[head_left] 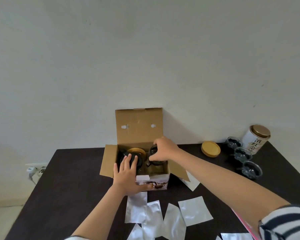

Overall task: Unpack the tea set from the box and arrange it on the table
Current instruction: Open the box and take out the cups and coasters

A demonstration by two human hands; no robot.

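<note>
An open cardboard box [109, 160] stands at the back of the dark table [68, 187], its lid up against the wall. Inside on the left lies a round dark piece with a wooden lid [137, 151] behind it. My left hand [126, 175] rests with straight fingers over the box's front left edge, fingertips on the dark piece. My right hand [163, 149] reaches into the right side and grips a dark glass cup [152, 151]. Three glass cups [242, 154] stand in a row at the right, next to a wooden lid [211, 148].
A white tea tin with a gold top [256, 138] stands at the back right corner. Several silver foil packets [194, 210] lie on the near part of the table. A wall socket with plugs [35, 170] sits left of the table. A pink strip [244, 222] lies near my right sleeve.
</note>
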